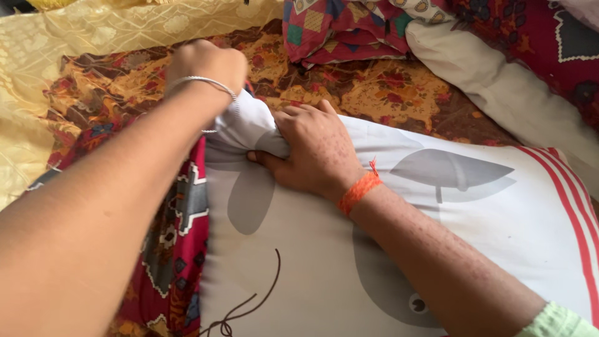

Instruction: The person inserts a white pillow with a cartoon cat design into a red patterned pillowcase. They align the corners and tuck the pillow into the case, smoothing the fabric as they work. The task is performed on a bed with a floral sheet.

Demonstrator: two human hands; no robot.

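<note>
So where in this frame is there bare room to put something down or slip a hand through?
Free: the yellow quilted spread at far left, beyond the left hand, and the flat of the white printed pillow between the forearms. The floral sheet shows a strip behind the right hand. Crowded: the pillow corner both hands grip, and the top right, piled with patchwork bedding.
</note>
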